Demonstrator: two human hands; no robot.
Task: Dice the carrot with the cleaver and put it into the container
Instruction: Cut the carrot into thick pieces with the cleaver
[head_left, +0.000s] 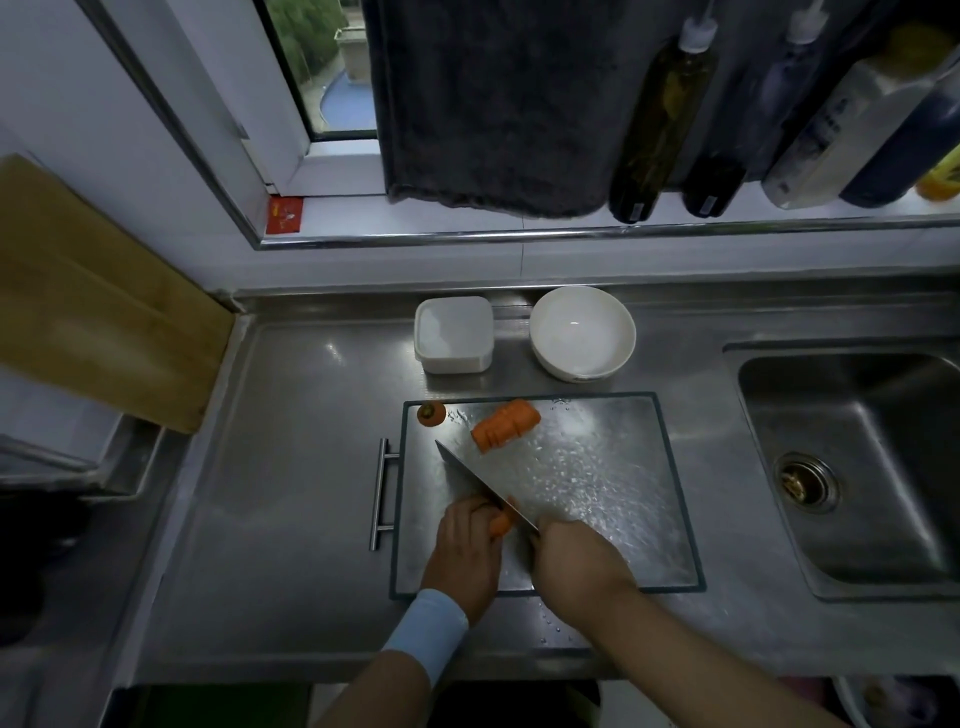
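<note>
A short orange carrot piece (500, 526) is being pinned at the steel board's (597, 493) seven o'clock by the curled left hand (466, 543), steady for the broad steel cleaver (470, 477) being gripped in the right hand (574, 566) (white square plastic container (453, 335): twelve o'clock).

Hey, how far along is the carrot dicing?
Done: the stem end is cut off and one chunk is sliced. In hand: the left hand holds another carrot piece while the right hand cuts it with the cleaver. Left: dicing, and filling the container, which looks empty.
</note>
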